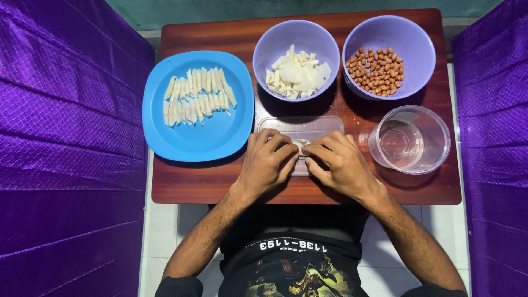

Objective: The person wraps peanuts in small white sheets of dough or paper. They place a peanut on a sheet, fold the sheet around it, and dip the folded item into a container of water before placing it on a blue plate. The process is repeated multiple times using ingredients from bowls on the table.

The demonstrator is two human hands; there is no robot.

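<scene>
Hands pinch wrapper over clear lid

Left hand and right hand meet fingertips, together grasping a small white wrapper piece above a clear lid on the wooden table, near the blue plate of rolled pieces.

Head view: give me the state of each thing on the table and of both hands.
Blue plate: holds rows of rolled white pieces.
Left bowl: part full of white wrappers.
Right bowl: holds peanuts.
Clear container: upright, looks empty.
Clear lid: flat under the hands.
Left hand, right hand: pinching a white piece.
</scene>
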